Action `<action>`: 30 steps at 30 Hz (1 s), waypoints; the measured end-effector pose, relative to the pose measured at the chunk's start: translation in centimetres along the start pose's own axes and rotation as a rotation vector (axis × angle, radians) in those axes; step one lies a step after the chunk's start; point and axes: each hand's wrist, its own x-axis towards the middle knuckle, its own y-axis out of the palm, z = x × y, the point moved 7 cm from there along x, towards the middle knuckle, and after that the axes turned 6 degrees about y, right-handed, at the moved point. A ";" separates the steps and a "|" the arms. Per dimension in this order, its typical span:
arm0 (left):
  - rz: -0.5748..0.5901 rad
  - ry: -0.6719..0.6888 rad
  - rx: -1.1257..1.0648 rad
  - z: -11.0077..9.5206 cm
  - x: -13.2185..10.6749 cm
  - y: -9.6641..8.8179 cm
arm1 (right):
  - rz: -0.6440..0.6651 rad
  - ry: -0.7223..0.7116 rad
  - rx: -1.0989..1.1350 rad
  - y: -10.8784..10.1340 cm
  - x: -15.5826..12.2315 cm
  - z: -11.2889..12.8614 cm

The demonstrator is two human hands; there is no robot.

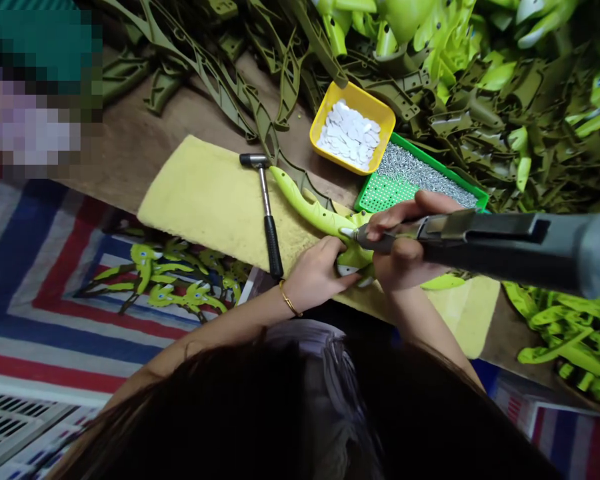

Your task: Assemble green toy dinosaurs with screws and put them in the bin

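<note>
My right hand [403, 257] is wrapped round a dark grey power screwdriver [510, 250], which points left. Its tip meets a lime-green plastic toy dinosaur [313, 213] with a long curved tail. Close to that tip, my left hand [317, 270] presses its fingers on the toy's body and holds it against the yellow cloth [200, 193]. Part of the toy is hidden behind both hands. A hammer [267, 213] with a black grip lies just left of the tail. Olive-brown plastic shows beside the toy.
A yellow bowl [387, 140] of white flat pieces and a green basket [390, 193] of small screws stand beyond the toy. Olive-brown plastic parts [225, 93] are heaped at the back. More green parts [575, 333] lie at right; finished-looking toys [155, 267] sit below the table's left edge.
</note>
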 end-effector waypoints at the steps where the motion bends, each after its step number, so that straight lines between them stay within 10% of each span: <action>1: -0.017 -0.007 -0.022 0.1 -0.2 0.0 | -0.071 -0.059 0.050 -0.4 0.6 1.0; 8: -0.107 -0.242 -0.468 2.3 -2.2 0.2 | -0.622 -0.166 0.143 -4.1 4.7 -0.5; 12: -0.393 -0.406 -0.755 4.5 -1.8 -1.3 | -0.593 -0.084 0.087 -4.0 5.5 -4.5; 22: -0.485 -0.410 -0.963 5.6 1.8 -2.7 | -0.443 0.030 0.147 -3.6 5.5 -5.8; 30: -0.371 -0.519 -1.038 4.5 1.0 -1.4 | -0.474 -0.197 0.276 -3.6 3.6 1.5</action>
